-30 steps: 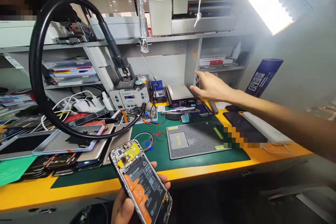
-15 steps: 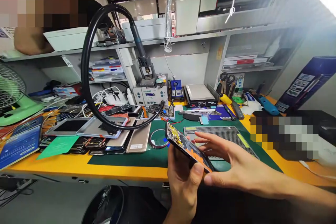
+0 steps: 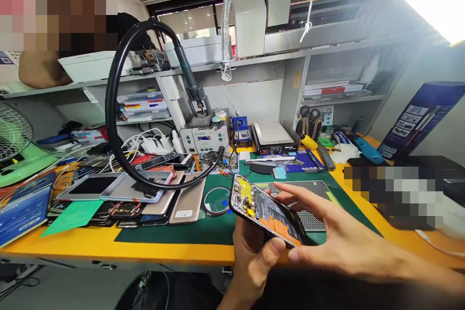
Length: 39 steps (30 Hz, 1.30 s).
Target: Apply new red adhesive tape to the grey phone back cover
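An opened smartphone [image 3: 274,210] is tilted above the front of the bench, its circuit board, yellow patches, dark battery and orange flex strip exposed. My left hand [image 3: 254,264] grips it from below, with the thumb on the near edge. At the phone's lower right end is my right hand [image 3: 337,235], thumb against the near corner and fingers curved over the far edge. The phone hides part of both hands' fingers. Behind it lies a grey perforated mat [image 3: 316,198] on the green work mat [image 3: 160,235].
Stacked phones and tablets [image 3: 187,198] lie on the left. A hot-air station [image 3: 205,138] with a looping black hose [image 3: 111,97] stands behind, beside a hot plate [image 3: 274,135]. Tools [image 3: 310,121] stand at back right. Another person's arm [image 3: 43,69] rests beyond the shelf.
The phone has tipped so that more of its inside faces me. Both hands have shifted slightly with it and keep their hold. The whole view has moved a little.
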Available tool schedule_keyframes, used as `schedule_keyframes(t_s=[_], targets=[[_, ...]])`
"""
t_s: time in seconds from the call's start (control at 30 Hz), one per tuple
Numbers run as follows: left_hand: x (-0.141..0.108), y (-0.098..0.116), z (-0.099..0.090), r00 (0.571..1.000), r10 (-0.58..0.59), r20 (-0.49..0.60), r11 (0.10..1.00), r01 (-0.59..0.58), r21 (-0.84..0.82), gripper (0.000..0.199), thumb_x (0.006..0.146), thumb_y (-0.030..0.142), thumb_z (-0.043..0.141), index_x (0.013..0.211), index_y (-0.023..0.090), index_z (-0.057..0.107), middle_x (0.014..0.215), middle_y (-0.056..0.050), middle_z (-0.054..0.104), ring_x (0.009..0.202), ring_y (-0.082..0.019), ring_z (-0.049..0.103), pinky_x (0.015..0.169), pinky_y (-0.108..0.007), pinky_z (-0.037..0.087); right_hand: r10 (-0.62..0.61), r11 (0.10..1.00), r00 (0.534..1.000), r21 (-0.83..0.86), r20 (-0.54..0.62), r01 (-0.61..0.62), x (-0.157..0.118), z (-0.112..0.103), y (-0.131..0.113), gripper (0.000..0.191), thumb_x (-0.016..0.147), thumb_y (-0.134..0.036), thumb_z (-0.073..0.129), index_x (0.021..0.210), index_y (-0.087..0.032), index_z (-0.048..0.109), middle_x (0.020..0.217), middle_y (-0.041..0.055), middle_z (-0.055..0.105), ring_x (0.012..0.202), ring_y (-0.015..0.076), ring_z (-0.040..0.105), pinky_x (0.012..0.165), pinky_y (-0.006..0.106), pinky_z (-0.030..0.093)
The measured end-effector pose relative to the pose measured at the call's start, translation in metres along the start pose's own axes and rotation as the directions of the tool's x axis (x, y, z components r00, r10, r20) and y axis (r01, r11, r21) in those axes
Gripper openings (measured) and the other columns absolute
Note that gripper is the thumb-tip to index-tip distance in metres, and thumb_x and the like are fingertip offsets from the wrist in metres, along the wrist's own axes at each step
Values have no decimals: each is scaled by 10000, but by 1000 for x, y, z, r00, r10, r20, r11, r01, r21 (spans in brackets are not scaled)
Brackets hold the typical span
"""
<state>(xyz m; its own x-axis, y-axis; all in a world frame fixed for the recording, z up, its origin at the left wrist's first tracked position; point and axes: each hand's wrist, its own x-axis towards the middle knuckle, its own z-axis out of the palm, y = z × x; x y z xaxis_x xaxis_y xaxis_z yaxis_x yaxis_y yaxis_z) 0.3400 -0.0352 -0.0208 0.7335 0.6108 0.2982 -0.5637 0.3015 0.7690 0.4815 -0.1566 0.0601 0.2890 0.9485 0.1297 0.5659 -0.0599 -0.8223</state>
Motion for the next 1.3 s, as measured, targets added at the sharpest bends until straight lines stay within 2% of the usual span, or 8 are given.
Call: schedule_keyframes(t_s=[0.23,0.37,0.53,0.67,0.8,1.0,1.1,1.3], targets=[[7,12,-16,984,-67,165,998,65,16,444,791,403,852,1175,194,773,1199,-131,768,1185,-343,689,1064,-462,526,-347,919,926,-248,-147,306,-5,9,-2,846,871,-314,801,1586,-330,349,1462,84,640,1319,274,656,1113,350,551],[11,18,-16,982,-85,167,996,79,47,469,770,405,870,1188,218,768,1167,-96,779,1201,-326,680,1108,-466,497,-378,899,912,-301,-161,319,-4,10,7,874,867,-296,790,1598,-353,315,1411,72,659,1256,253,692,1072,331,579],[14,25,-14,972,-146,183,983,121,140,311,824,334,844,1082,171,784,1078,-98,799,1054,-303,732,1011,-445,550,-361,887,909,-379,-209,265,-6,10,18,855,887,-323,751,1612,-341,297,1445,97,623,1267,276,674,1049,365,595],[5,38,-26,971,-176,164,945,120,306,654,821,274,849,1417,197,590,1393,-121,687,1291,-332,631,1142,-482,467,-365,858,912,-447,-189,251,-5,-2,29,876,882,-333,759,1620,-320,289,1434,114,618,1264,301,658,1065,428,572],[-8,63,-56,993,-111,47,714,46,698,846,870,281,801,1577,346,342,1617,-64,479,1417,-286,520,1168,-469,460,-194,874,981,-458,-26,161,3,-27,45,854,864,-389,754,1603,-255,347,1520,151,563,1359,346,584,1123,505,513],[3,94,-80,983,-144,113,251,-74,965,751,899,352,760,1527,461,363,1539,-11,522,1360,-274,558,1189,-550,437,31,880,988,-472,151,45,18,-48,59,963,758,-376,809,1617,-211,406,1465,149,616,1290,381,618,1067,506,546],[18,94,-75,958,-208,199,170,-165,972,710,892,331,751,1503,408,397,1501,-27,531,1384,-258,532,1206,-510,433,77,876,979,-482,190,24,22,-51,60,948,765,-370,801,1617,-224,411,1482,138,602,1296,369,610,1068,478,541],[46,79,-64,909,-330,255,124,-226,966,751,867,332,742,1535,273,406,1473,-91,511,1408,-265,480,1216,-468,421,99,875,968,-484,231,26,27,-55,58,955,779,-407,810,1626,-233,405,1494,133,595,1277,357,625,1036,441,562]])
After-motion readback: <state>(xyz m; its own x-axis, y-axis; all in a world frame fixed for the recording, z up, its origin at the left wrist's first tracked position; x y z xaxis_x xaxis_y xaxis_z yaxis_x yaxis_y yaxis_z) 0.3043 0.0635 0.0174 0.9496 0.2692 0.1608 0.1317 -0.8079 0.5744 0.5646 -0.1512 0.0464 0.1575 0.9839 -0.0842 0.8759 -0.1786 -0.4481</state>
